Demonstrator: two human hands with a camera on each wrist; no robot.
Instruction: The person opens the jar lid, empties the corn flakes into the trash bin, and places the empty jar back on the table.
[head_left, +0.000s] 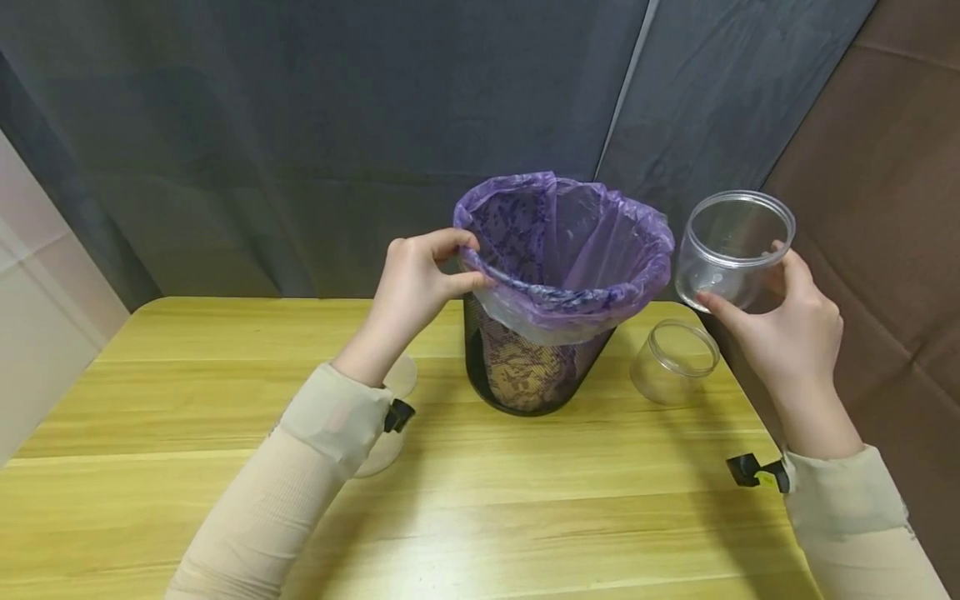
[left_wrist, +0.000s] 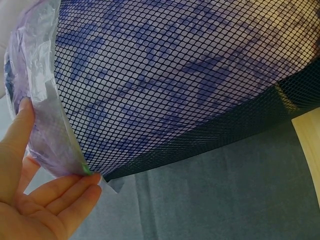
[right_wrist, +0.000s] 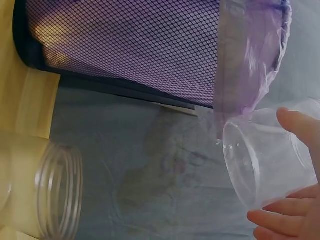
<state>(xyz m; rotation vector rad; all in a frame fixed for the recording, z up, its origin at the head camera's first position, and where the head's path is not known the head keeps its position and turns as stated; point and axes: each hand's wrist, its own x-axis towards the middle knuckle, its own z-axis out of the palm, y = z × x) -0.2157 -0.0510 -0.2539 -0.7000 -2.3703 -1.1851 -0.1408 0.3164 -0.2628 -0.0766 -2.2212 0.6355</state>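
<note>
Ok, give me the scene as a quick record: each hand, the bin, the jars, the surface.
left hand: pinches the rim of the purple bag at the bin's near-left edge
right hand: holds a clear jar in the air, right of the bin, mouth tilted up
bin: black mesh, upright on the table, lined with the purple bag folded over its rim
second clear jar: on the table right of the bin, no lid
table: yellow wood
pale container: partly hidden behind the left forearm

I can read no text, label, brand or number anywhere here: the bin [head_left: 536, 367], its purple bag [head_left: 577, 275] and both clear jars carry no print.
</note>
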